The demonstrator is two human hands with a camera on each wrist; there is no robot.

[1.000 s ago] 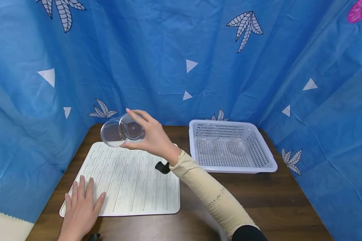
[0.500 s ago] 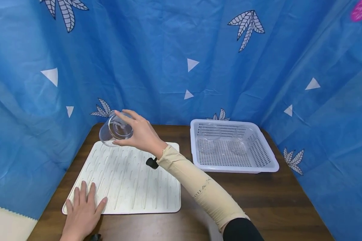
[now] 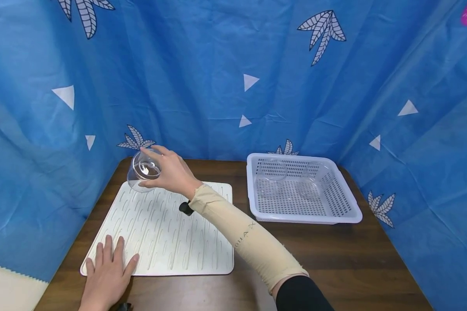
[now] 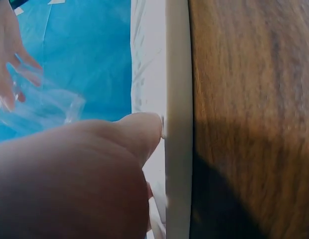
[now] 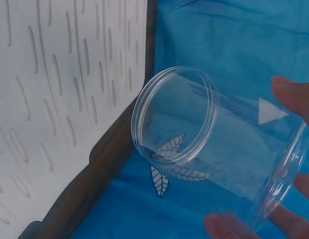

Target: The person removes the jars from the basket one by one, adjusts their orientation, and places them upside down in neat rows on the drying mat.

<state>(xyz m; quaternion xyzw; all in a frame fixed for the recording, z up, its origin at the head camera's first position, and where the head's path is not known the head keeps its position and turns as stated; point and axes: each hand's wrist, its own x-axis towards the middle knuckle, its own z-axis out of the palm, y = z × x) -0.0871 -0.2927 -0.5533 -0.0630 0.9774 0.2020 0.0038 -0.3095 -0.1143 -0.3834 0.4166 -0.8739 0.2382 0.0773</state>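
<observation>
My right hand [image 3: 175, 172] grips a clear plastic jar [image 3: 143, 170] near its base, over the far left corner of a white ridged mat [image 3: 171, 235]. In the right wrist view the see-through jar [image 5: 234, 144] is tilted, its threaded mouth pointing down toward the mat's corner; thumb and fingertips hold the base end. My left hand [image 3: 107, 276] rests on the mat's near left corner with fingers spread. The left wrist view shows that thumb [image 4: 139, 132] against the mat's edge, and the held jar [image 4: 42, 102] beyond.
A white slotted basket [image 3: 307, 218] stands at the back right of the brown wooden table [image 3: 334, 263], with two clear jars inside, one at left [image 3: 272, 172] and one at right [image 3: 315, 177]. Blue patterned curtain [image 3: 202, 77] hangs behind and along the sides.
My right hand has carried the jar left and slightly lower, turning its mouth further down over the mat's far left corner. The left hand has stayed on the mat.
</observation>
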